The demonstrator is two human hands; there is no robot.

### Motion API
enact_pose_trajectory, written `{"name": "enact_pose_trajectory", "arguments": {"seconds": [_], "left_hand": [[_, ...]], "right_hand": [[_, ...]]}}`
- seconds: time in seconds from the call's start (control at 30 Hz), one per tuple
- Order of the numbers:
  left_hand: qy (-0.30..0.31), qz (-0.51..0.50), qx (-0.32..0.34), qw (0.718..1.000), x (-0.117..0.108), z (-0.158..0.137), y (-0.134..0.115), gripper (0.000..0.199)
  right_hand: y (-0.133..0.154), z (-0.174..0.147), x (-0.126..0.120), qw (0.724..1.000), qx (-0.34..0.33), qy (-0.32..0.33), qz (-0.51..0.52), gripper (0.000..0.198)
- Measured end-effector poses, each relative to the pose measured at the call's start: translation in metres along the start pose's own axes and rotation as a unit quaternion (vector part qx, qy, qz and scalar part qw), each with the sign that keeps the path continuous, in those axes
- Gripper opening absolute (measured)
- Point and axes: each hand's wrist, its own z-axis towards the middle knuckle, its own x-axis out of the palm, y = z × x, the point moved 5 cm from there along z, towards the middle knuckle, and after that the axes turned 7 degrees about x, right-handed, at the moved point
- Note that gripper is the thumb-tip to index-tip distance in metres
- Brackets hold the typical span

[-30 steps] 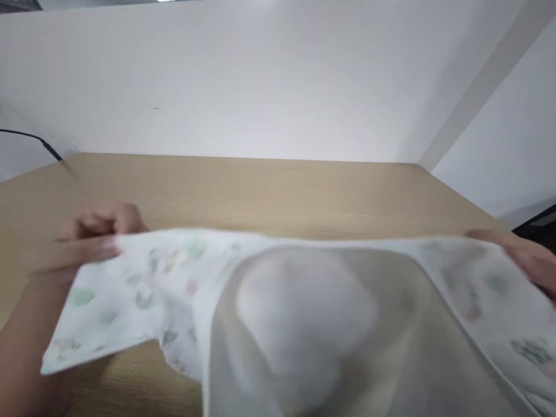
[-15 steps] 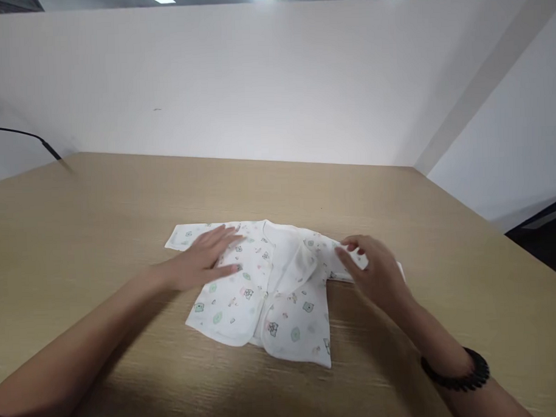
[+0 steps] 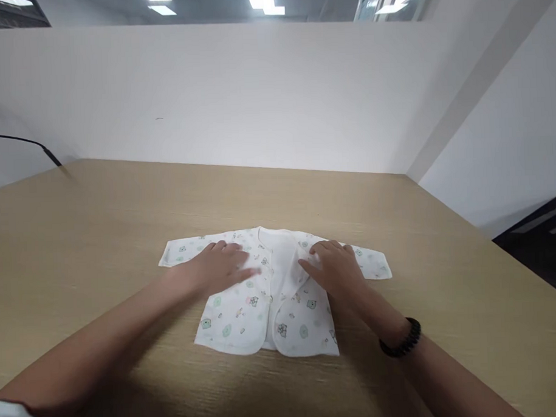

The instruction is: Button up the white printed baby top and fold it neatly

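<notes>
A white baby shirt with small green and brown animal prints lies front up, its two sleeves stretched out to the sides. Its front is parted in the middle, and the right-hand front edge folds over near the neck. My left hand rests over the left chest and shoulder, fingers spread and nothing held. Over the right chest, by the folded edge, is my right hand. Its thumb and bent fingers are apart, the fingertips at the cloth. A black coiled band circles my right wrist.
The shirt lies on a wood-grain table. A white partition rises behind it, with another white panel at the right. A black cable hangs at the far left. Something dark stands beyond the right edge.
My right hand has moved left from the right sleeve to the chest, and that sleeve now lies straight in view. My left hand shifted slightly right. The shirt's front lies a little flatter.
</notes>
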Motion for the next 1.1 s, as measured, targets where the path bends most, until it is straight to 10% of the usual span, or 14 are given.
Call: {"name": "enact_pose_trajectory", "arguments": {"seconds": [0.27,0.67,1.1], "left_hand": [[-0.135,-0.115,0.092,0.980,0.003,0.070,-0.023,0.015],[-0.199,-0.285,0.078,0.934,0.023,0.075,-0.003,0.016],[-0.216,-0.390,0.056,0.893,0.039,0.080,0.009,0.017]], "right_hand": [[0.026,0.038,0.012,0.970,0.097,0.066,0.212,0.023],[0.041,0.023,0.046,0.916,0.156,-0.020,0.369,0.009],[0.038,0.023,0.047,0.873,0.187,0.051,0.448,0.021]]}}
